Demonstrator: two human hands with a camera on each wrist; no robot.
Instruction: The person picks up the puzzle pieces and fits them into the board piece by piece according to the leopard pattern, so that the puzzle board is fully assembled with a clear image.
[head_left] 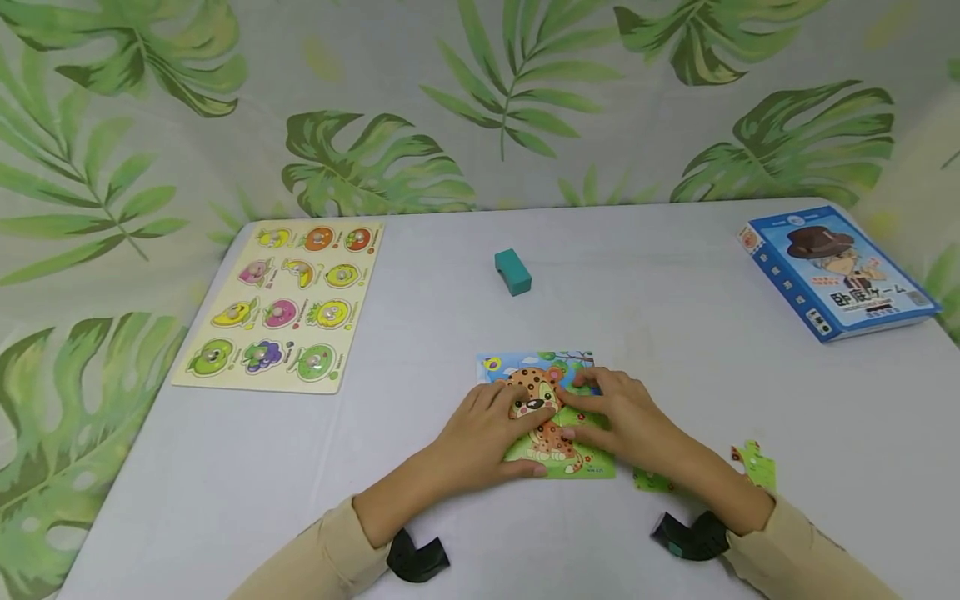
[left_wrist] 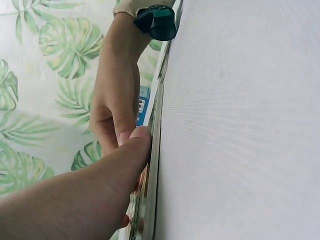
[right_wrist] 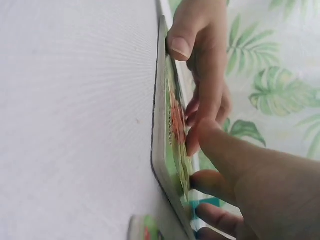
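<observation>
A leopard jigsaw puzzle (head_left: 551, 446) lies flat on the white table in front of me, both hands over it. My left hand (head_left: 483, 433) rests across its left side, fingers over the leopard's face and thumb near the bottom edge. From the right, the fingertips of my right hand (head_left: 630, 417) touch the picture near the leopard's head and body. In the right wrist view, some pieces (right_wrist: 177, 120) stand slightly proud of the board's pale edge (right_wrist: 159, 130). Two loose green puzzle pieces, one (head_left: 757, 467) beyond my right forearm and another (head_left: 652, 482) partly under it, lie on the table.
A fruit peg board (head_left: 281, 385) lies at the left. Toward the back middle is a teal block (head_left: 513, 272). At the back right sits a blue game box (head_left: 840, 275). Black devices (head_left: 416, 558) are strapped at both wrists. Leaf-patterned cloth hangs behind the table.
</observation>
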